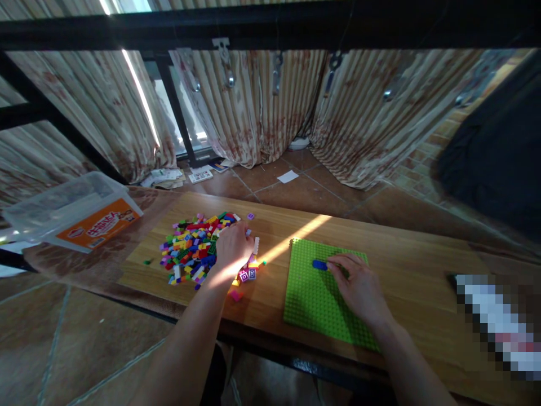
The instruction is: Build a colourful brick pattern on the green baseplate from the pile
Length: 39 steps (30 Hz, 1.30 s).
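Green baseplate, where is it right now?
In the head view, the green baseplate lies on the wooden table, right of the brick pile, with the right hand over it.

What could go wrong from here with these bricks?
The left hand is at the loose brick pile and might scatter pieces.
A pink brick, near the front edge of the table, could get knocked off.
The right hand holds the blue brick at one end, so it may sit crooked on the baseplate.

On the desk before you, the brick pile lies left of the baseplate; a bin stands farther left, curtains hang behind.
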Available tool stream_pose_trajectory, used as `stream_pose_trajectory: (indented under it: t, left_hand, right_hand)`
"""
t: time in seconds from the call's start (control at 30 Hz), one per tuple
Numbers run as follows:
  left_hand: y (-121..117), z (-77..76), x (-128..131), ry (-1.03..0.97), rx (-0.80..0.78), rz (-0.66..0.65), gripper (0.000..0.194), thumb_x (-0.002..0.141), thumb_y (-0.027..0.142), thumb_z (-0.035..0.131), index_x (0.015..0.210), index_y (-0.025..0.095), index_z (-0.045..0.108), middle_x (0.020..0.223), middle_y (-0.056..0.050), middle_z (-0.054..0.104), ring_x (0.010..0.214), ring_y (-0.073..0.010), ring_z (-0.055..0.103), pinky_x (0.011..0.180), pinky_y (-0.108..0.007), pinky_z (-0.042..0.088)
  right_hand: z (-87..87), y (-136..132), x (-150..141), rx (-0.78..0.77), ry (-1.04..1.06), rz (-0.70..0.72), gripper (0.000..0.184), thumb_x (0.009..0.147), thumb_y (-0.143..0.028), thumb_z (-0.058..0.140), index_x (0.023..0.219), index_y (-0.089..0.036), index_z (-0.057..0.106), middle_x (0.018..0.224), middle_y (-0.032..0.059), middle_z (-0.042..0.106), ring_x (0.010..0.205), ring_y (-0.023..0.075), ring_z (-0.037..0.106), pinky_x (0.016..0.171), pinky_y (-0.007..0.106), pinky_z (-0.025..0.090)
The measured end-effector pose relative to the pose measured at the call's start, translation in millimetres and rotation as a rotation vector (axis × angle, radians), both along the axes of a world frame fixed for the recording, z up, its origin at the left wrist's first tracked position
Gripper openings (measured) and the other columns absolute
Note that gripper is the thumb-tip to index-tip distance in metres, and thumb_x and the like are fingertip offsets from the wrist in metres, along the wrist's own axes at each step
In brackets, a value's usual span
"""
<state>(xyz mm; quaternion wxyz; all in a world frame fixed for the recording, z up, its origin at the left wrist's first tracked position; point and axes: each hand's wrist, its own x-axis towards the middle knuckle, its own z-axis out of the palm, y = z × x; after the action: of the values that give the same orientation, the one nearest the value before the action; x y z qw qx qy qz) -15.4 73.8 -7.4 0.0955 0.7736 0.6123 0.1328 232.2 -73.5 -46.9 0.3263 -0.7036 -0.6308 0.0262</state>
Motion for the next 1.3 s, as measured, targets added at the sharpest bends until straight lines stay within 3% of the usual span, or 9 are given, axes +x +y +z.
stream_pose_trajectory:
  t: [0.17,0.3,0.37,0.5,0.63,0.77,0.9,1.07,1.3]
  left_hand:
    - [5,1.5,-6,-0.042,0.013,0.019,0.024,0.082,0.020,0.050,0.099,0.017,0.068,0.093,-0.011,0.072,0.091,-0.0275,0.067,0.079,-0.035,0.050]
    - [6,6.3,-2,-0.291,-0.033,-0.011,0.026,0.080,0.014,0.051,0.099,0.017,0.069,0.092,-0.009,0.073,0.091,-0.0240,0.067,0.083,-0.034,0.050]
    - [2,8.1,4,-0.526,-0.141,-0.067,0.027,0.078,0.012,0.053,0.100,0.017,0.069,0.093,-0.007,0.073,0.089,-0.0200,0.067,0.082,-0.030,0.051]
    - [-17,9.4,25,-1.017,-0.531,-0.210,0.032,0.078,0.019,0.059,0.109,0.013,0.066,0.092,-0.007,0.072,0.078,-0.0145,0.065,0.071,-0.026,0.052]
    - [-44,9.0,48,-1.245,-0.827,-0.352,0.033,0.077,0.022,0.064,0.109,0.013,0.065,0.091,-0.007,0.071,0.076,-0.0123,0.063,0.069,-0.024,0.049]
    - [-59,5.9,63,-1.297,-0.924,-0.385,0.035,0.072,0.017,0.066,0.107,0.013,0.067,0.092,-0.007,0.071,0.080,-0.0140,0.064,0.072,-0.026,0.048]
    - [-63,1.6,72,-1.338,-0.973,-0.369,0.036,0.071,0.016,0.068,0.107,0.013,0.067,0.096,-0.009,0.071,0.085,-0.0156,0.065,0.075,-0.026,0.048]
    - [-65,0.3,78,-1.275,-1.023,-0.265,0.028,0.077,0.022,0.068,0.104,0.014,0.067,0.095,-0.007,0.071,0.076,-0.0125,0.064,0.069,-0.025,0.051]
    - [-65,-0.6,82,-1.192,-0.964,-0.274,0.024,0.084,0.021,0.062,0.106,0.011,0.064,0.082,-0.006,0.070,0.068,-0.0103,0.064,0.067,-0.025,0.051]
  right_hand:
    - [0.6,0,-1,0.010,-0.002,0.005,0.024,0.093,-0.036,0.050,0.088,-0.021,0.069,0.094,0.0082,0.070,0.090,0.0252,0.063,0.085,0.044,0.050]
    - [0.8,0,-1,0.054,0.004,-0.024,0.023,0.093,-0.035,0.051,0.088,-0.021,0.069,0.091,0.0078,0.070,0.089,0.0250,0.063,0.085,0.044,0.050]
    - [2.5,0,-3,0.084,0.022,-0.038,0.022,0.093,-0.035,0.051,0.089,-0.021,0.068,0.092,0.0079,0.070,0.090,0.0246,0.063,0.085,0.044,0.050]
    - [10.8,-2,-12,0.125,0.084,-0.040,0.021,0.091,-0.037,0.055,0.096,-0.022,0.068,0.098,0.0081,0.069,0.095,0.0246,0.063,0.089,0.045,0.049]
    - [21.3,-6,-27,0.110,0.205,0.009,0.028,0.089,-0.037,0.059,0.113,-0.024,0.064,0.110,0.0083,0.066,0.103,0.0238,0.061,0.091,0.043,0.050]
    - [26.9,-7,-37,0.096,0.298,0.129,0.042,0.086,-0.036,0.064,0.126,-0.025,0.056,0.118,0.0089,0.062,0.109,0.0226,0.060,0.094,0.042,0.050]
    - [27.5,-6,-37,0.094,0.328,0.196,0.035,0.086,-0.035,0.065,0.120,-0.026,0.060,0.118,0.0079,0.063,0.110,0.0218,0.060,0.095,0.041,0.051]
    - [26.7,-7,-36,0.104,0.310,0.144,0.017,0.090,-0.032,0.059,0.103,-0.025,0.068,0.104,0.0066,0.067,0.099,0.0207,0.063,0.088,0.038,0.053]
    - [26.9,-7,-24,0.152,0.383,0.033,0.013,0.088,-0.030,0.057,0.090,-0.023,0.068,0.094,0.0050,0.070,0.088,0.0192,0.066,0.081,0.036,0.053]
